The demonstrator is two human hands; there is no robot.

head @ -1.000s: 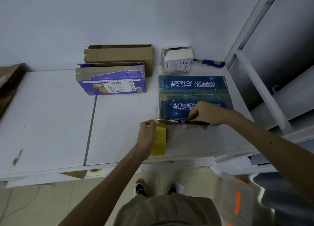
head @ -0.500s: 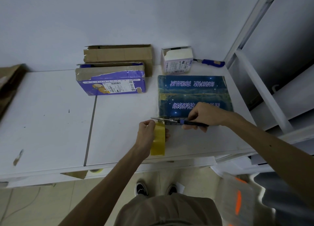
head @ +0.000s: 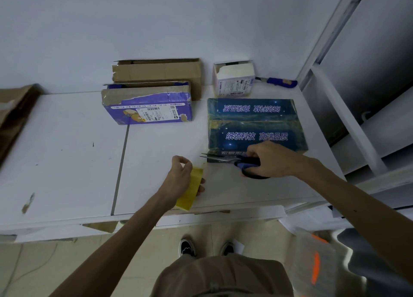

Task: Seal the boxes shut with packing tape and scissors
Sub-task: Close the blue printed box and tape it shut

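Head view: left hand [head: 178, 176] grips 1 yellow tape roll [head: 190, 193], right hand [head: 270, 160] grasps scissors [head: 223, 159] beside blue box [head: 257, 122]; tape best held taut, snipped flush at box edge.

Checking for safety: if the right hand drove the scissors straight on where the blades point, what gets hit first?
Probably the left hand, gripping the tape roll just beyond the scissors tips; depth is unclear, so they might pass above.

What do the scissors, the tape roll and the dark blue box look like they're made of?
Scissors: dull grey metal blades; handles look like blue and black plastic. Tape roll: yellowish plastic film, probably, paler at its loose end. Dark blue box: likely printed cardboard, creased across the top.
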